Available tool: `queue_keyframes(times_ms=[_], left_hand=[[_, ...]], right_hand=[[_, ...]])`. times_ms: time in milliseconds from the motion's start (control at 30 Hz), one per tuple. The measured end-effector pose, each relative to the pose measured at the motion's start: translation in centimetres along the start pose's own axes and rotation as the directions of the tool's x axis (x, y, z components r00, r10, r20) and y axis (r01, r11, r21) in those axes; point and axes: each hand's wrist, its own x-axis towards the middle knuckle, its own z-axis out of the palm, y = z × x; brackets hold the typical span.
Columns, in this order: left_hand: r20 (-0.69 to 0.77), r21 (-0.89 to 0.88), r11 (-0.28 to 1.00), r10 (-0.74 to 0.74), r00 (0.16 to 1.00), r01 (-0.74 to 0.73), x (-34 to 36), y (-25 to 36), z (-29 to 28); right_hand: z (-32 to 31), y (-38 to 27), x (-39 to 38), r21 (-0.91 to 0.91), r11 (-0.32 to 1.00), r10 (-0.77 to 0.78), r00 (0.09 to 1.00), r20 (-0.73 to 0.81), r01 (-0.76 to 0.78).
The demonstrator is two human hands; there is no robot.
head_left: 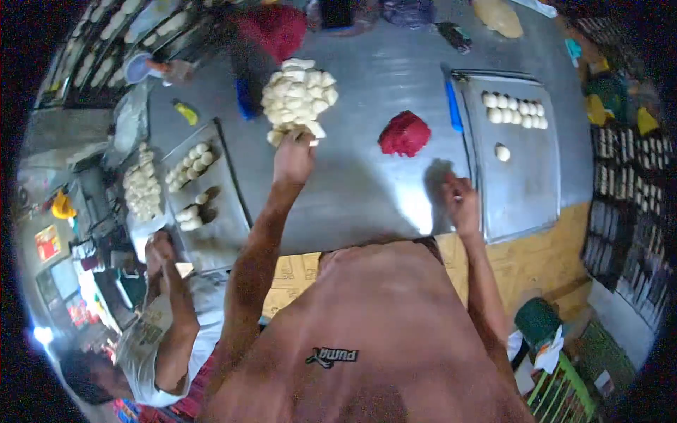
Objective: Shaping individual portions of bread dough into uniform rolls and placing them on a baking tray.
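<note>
My left hand (295,156) reaches to the near edge of a heap of cut pale dough pieces (300,92), its fingers closed on a piece at that edge. My right hand (462,204) is curled over the table beside the left edge of a metal tray (518,201); what its fingers hold, if anything, is too blurred to make out. On this tray sit rows of round dough balls (515,111) and one ball apart (502,152). Between my hands, farther back, lies a lump of red filling or dough (404,134).
Another person's hands (161,252) work at the left by a second tray (229,183) with dough balls. A blue-handled tool (453,106) lies along the right tray. Red cloth (275,32) and a tan dough lump (498,17) lie at the back. Loaded racks (631,155) stand right.
</note>
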Motion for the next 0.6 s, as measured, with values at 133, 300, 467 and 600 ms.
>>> queue_keyframes(times_ms=[133,300,467,600], left_hand=[[0.225,-0.410,0.905,-0.015,0.974,0.109,-5.4,4.4,1.7],[0.153,-0.459,0.886,0.009,0.988,0.063,-11.0,9.3,6.1],[-0.014,-0.385,0.923,0.002,1.000,-0.007,-12.3,10.5,6.1],[0.457,-0.708,0.410,-0.355,0.816,0.575,-12.1,11.4,7.7]], right_hand=[[1.8,-2.3,1.0,-0.197,0.953,-0.231,0.973,0.023,0.231],[3.8,-4.7,5.0,-0.315,0.836,-0.487,0.872,-0.052,0.449],[6.4,-2.9,6.9,-0.373,0.764,-0.546,0.835,0.059,0.526],[8.1,-2.0,7.7,-0.390,0.802,-0.465,0.883,0.069,0.453]])
